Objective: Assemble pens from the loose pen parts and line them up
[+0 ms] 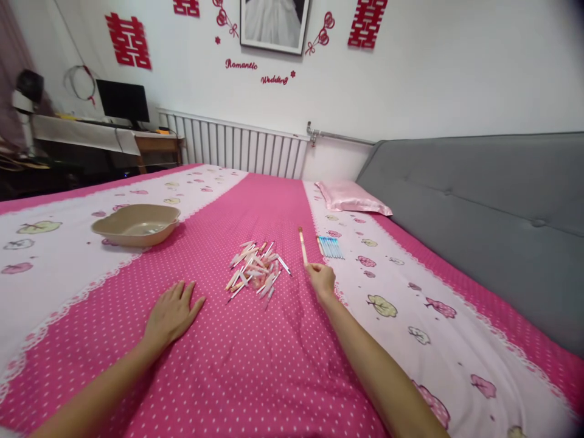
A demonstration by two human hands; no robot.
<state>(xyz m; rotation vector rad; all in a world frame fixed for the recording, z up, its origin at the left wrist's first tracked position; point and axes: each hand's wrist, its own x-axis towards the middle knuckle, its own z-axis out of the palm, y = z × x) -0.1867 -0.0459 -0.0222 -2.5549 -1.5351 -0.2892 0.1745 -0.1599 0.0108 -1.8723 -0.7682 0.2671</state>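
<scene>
My right hand [322, 278] pinches the lower end of a slim pale pen [302, 246] with a brown top, which points away from me. Just right of it, a neat row of blue pens [332, 247] lies side by side, with a brown-topped one at its left end. My left hand [171, 311] rests palm down on the pink dotted bedspread [219, 359], fingers spread, holding nothing. Between my hands sits a loose pile of pens [258, 271], mostly white and pink, overlapping at many angles.
A beige plastic basin [137, 225] stands at left with small items inside, too small to tell. A pink pillow [351, 198] lies at the far right by the grey headboard [479, 201]. Behind the bed are a white radiator [237, 143] and a desk with a monitor [122, 101].
</scene>
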